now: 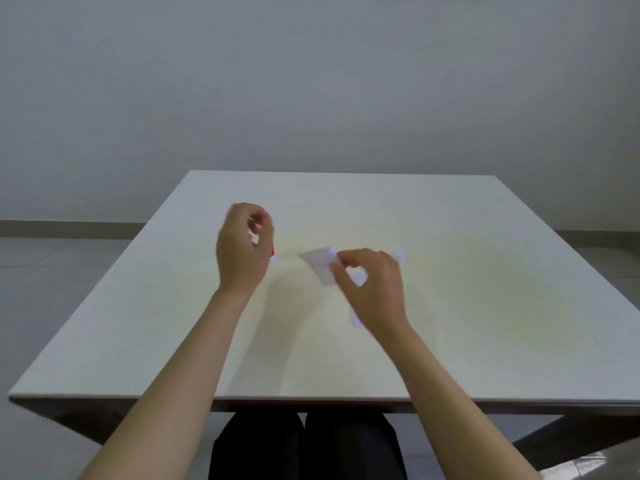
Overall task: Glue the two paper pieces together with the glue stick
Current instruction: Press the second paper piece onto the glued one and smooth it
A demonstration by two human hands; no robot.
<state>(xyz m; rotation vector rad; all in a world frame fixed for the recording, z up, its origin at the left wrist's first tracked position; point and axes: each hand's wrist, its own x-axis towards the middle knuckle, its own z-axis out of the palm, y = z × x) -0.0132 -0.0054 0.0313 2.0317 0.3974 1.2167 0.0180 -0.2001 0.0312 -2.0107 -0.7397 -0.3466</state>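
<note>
My left hand (242, 247) is raised over the table's middle, curled around the glue stick (272, 252); only a red sliver and a pale tip show at the hand's right edge. My right hand (374, 289) pinches a white paper piece (320, 265) between thumb and fingers, lifted slightly and tilted. A second white paper (399, 255) peeks out behind the right hand on the table, and a small white corner (356, 320) shows under its wrist; I cannot tell which piece it belongs to. The picture is blurred.
The white square table (485, 306) fills the lower half, its near edge just above my dark-clothed lap (304, 445). A plain grey wall (311, 81) stands behind, with grey floor on both sides.
</note>
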